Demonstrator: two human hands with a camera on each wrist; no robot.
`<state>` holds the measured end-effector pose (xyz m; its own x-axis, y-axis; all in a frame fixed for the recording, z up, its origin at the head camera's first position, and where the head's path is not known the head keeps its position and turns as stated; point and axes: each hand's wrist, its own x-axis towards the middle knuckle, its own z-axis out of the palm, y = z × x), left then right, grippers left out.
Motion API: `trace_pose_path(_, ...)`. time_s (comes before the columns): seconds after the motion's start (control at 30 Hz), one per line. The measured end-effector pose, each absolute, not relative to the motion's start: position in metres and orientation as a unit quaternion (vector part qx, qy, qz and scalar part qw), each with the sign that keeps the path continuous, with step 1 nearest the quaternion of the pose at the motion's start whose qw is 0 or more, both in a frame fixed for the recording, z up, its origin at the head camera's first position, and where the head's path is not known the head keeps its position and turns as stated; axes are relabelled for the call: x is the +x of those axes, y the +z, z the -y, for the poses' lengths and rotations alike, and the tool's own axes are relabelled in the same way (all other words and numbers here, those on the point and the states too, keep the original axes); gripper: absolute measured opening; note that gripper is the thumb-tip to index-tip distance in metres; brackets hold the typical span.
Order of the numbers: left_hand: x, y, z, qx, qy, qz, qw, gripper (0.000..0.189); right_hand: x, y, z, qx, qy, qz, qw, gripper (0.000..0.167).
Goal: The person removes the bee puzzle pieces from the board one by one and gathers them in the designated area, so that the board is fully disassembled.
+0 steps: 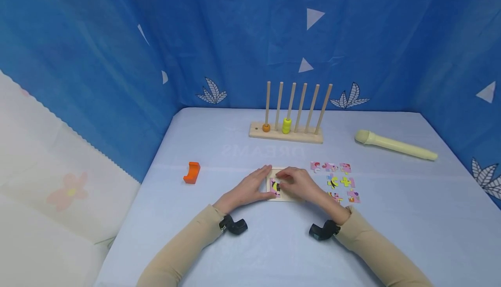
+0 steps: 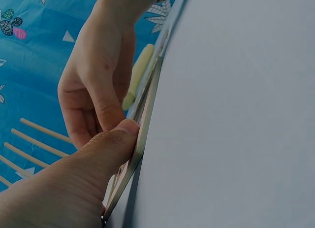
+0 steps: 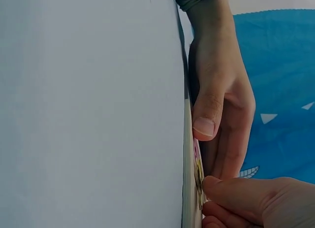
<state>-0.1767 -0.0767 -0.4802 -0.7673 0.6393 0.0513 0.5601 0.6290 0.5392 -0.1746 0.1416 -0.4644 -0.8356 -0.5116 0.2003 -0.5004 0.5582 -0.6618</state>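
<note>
A small wooden puzzle tray (image 1: 287,199) lies on the table in the head view, with pink, yellow and black picture pieces (image 1: 275,187) along its left side. My left hand (image 1: 248,189) rests against the tray's left side, fingers stretched toward the far corner and thumb on the near edge. Over the tray, my right hand (image 1: 300,185) has its fingers bent, with thumb and fingertips pinching at a puzzle piece (image 3: 199,188) low in the tray. Its outline is mostly hidden by the fingers. Several loose puzzle pieces (image 1: 332,181) lie just right of the right hand.
Behind the tray stands a wooden peg rack (image 1: 285,136) with upright rods, an orange bead and yellow beads. An orange curved block (image 1: 192,172) sits to the left. A pale yellow toy microphone (image 1: 395,145) lies far right. Blue curtain (image 1: 250,39) backs the table.
</note>
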Motion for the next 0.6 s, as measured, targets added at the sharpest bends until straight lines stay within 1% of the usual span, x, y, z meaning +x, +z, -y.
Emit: trace_pose_path(0.6, -0.1758, -0.4811, 0.0767, 0.338, 0.272, -0.898, 0.067, 0.089, -0.172, -0.4662, -0.1331, -0.282, -0.387, -0.878, -0.004, 0.028)
